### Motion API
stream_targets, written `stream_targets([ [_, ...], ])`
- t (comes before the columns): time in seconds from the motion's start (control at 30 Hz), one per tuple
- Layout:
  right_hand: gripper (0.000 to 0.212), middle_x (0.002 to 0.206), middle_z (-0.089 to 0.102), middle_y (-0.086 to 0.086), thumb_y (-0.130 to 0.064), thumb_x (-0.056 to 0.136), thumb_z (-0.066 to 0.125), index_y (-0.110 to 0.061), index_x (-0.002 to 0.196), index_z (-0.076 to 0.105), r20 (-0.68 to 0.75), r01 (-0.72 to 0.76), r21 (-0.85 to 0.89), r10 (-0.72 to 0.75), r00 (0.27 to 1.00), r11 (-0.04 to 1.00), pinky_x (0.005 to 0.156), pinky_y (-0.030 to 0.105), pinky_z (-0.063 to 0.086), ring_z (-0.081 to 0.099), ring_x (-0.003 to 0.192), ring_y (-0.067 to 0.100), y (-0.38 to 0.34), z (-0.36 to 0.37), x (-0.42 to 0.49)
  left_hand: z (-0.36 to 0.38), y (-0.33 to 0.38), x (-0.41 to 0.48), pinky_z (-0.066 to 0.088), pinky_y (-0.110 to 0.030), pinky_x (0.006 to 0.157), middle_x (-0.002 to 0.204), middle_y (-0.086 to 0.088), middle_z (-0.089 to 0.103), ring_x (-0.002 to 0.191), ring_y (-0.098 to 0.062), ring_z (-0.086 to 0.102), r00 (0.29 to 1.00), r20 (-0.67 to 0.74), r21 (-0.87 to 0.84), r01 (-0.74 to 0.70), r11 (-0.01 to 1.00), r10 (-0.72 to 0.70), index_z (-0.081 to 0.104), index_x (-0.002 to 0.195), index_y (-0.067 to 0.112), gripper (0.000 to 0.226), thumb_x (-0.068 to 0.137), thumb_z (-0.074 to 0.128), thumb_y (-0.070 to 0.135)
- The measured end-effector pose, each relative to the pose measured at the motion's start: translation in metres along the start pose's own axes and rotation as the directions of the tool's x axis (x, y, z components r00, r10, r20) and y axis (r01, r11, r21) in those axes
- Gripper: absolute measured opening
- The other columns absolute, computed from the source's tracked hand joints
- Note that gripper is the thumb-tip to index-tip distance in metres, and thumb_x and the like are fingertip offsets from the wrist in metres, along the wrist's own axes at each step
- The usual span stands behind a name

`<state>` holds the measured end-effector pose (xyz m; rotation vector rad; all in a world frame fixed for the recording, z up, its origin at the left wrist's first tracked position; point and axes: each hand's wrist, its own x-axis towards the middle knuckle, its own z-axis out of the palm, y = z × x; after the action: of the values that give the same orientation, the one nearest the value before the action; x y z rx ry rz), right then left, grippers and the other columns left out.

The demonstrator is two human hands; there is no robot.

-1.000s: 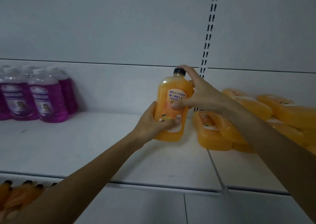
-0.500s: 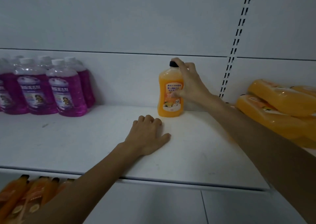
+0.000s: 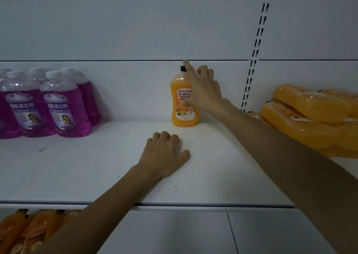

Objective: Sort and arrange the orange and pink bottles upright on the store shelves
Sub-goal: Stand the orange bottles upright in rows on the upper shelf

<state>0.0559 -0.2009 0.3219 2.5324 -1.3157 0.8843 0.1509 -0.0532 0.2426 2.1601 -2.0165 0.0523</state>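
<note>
The orange bottle [image 3: 183, 116] stands upright at the back of the shelf [image 3: 96, 166], just left of the right hand [image 3: 205, 91]. That hand's thumb lies on the label [image 3: 181, 96] and its forefinger points up past the black cap [image 3: 182, 68]; whether it grips, I cannot tell. In front of it the left hand [image 3: 164, 157] rests palm down on the shelf, fingers loosely bent, holding nothing. Pink bottles [image 3: 65, 108] stand upright well left of the left hand. Stacked orange bottles [image 3: 310, 118] lie right of the right forearm.

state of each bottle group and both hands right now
orange bottle, upright, capped, at shelf back
right hand, thumb on its label, grip unclear
left hand, resting on shelf, holding nothing
pink bottles, upright, capped
orange pile, lying flat, stacked
lower orange bottles, tilted
</note>
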Motion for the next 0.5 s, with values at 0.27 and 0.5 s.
stream_targets([
  [0.27, 0.086, 0.149, 0.026, 0.014, -0.050, 0.084, 0.063, -0.020, 0.150, 0.016, 0.040, -0.103, 0.050, 0.101, 0.994, 0.993, 0.104, 0.042, 0.032, 0.024, 0.137, 0.029, 0.067, -0.067, -0.028, -0.014, 0.070, 0.017, 0.031, -0.035, 0.103, 0.141, -0.004, 0.042, 0.127, -0.023, 0.037, 0.982, -0.148, -0.196, -0.144, 0.970, 0.116, 0.040, 0.136, 0.019, 0.055, 0.092, 0.043, 0.051],
  [0.5, 0.067, 0.140, 0.047, 0.012, -0.051, 0.087, 0.057, -0.011, 0.139, 0.043, 0.131, -0.362, 0.125, 0.346, 0.929, 0.924, 0.094, 0.032, 0.038, 0.046, 0.125, 0.028, 0.178, -0.139, -0.055, -0.030, 0.174, 0.050, 0.035, -0.035, 0.096, 0.136, -0.005, 0.050, 0.123, -0.022, 0.043, 0.941, -0.235, -0.304, -0.310, 0.901, 0.245, 0.043, 0.135, 0.016, 0.062, 0.089, 0.043, 0.057],
])
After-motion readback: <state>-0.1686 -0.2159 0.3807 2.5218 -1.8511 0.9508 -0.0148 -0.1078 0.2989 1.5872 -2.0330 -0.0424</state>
